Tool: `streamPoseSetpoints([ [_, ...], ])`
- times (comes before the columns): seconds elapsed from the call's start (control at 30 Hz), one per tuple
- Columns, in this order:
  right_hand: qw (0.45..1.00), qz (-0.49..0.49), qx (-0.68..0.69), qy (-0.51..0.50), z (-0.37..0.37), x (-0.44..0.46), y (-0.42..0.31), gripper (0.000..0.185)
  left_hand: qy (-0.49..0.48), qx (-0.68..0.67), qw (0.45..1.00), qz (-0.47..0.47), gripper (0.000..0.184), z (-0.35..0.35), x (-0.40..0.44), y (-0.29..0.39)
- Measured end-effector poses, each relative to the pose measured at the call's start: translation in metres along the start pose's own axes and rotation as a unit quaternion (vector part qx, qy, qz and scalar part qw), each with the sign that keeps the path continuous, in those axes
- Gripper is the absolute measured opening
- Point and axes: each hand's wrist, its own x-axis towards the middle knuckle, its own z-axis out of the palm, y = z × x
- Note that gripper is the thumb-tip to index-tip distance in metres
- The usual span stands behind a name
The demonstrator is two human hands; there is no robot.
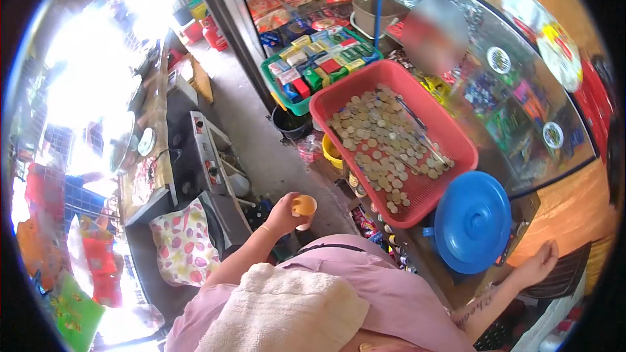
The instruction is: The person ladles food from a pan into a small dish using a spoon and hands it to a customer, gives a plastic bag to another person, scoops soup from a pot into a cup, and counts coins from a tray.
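Note:
My left hand (282,215) is wrapped round a small cup (304,221), held upright in front of my body. Its inside looks yellow-orange; I cannot make out what is in it. My right hand (536,264) is off to the right, over the edge of the wooden counter, fingers loosely bent and apart, with nothing visible in them. Left of that hand lies a round blue lid (473,221). Beyond it stands a red plastic basin (450,133) with many coins (378,137) and a few pens or thin sticks inside.
A green tray (297,105) of small packets sits behind the basin, beside a glass display case (521,98) of goods. To the left are a gas stove (205,150) and a patterned cloth (186,244). A dark pot (292,120) and yellow container (331,151) stand lower down.

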Motion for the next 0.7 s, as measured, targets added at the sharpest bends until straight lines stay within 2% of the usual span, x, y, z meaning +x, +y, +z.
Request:
streamPoseSetpoints([
  [0.07, 0.999, -0.042, 0.004, 0.013, 0.012, -0.006, -0.053, 0.027, 0.008, -0.021, 1.0, 0.013, 0.081, 0.001, 0.02, -0.028],
  [0.13, 0.993, -0.098, 0.062, 0.0, 0.028, -0.024, -0.095, 0.029, 0.028, -0.03, 0.999, 0.012, 0.081, -0.011, 0.03, -0.036],
  [0.17, 0.982, -0.132, 0.132, -0.021, 0.036, -0.027, -0.098, 0.027, 0.044, -0.032, 0.998, 0.011, 0.081, -0.02, 0.036, -0.035],
  [0.27, 0.981, -0.161, 0.109, -0.022, 0.083, -0.072, -0.169, 0.026, 0.126, -0.043, 0.991, 0.018, 0.081, -0.061, 0.055, -0.049],
  [0.37, 0.958, -0.159, 0.181, -0.157, 0.151, -0.108, -0.235, 0.024, 0.265, -0.046, 0.963, 0.035, 0.082, -0.113, 0.077, -0.079],
  [0.43, 0.913, -0.189, 0.162, -0.323, 0.204, -0.119, -0.273, 0.024, 0.35, -0.051, 0.935, 0.027, 0.082, -0.15, 0.084, -0.097],
  [0.5, 0.843, -0.113, 0.244, -0.466, 0.261, -0.162, -0.343, 0.028, 0.414, -0.066, 0.908, 0.009, 0.08, -0.192, 0.08, -0.108],
  [0.57, 0.762, -0.137, 0.282, -0.566, 0.322, -0.201, -0.388, 0.034, 0.433, -0.115, 0.894, -0.014, 0.08, -0.219, 0.072, -0.125],
  [0.6, 0.722, -0.084, 0.324, -0.605, 0.341, -0.235, -0.427, 0.038, 0.444, -0.141, 0.885, -0.02, 0.082, -0.227, 0.071, -0.139],
  [0.67, 0.655, -0.088, 0.363, -0.657, 0.42, -0.269, -0.443, 0.045, 0.422, -0.242, 0.873, -0.014, 0.081, -0.238, 0.063, -0.157],
  [0.7, 0.662, -0.028, 0.32, -0.677, 0.444, -0.292, -0.471, 0.044, 0.404, -0.311, 0.86, -0.017, 0.081, -0.237, 0.061, -0.166],
])
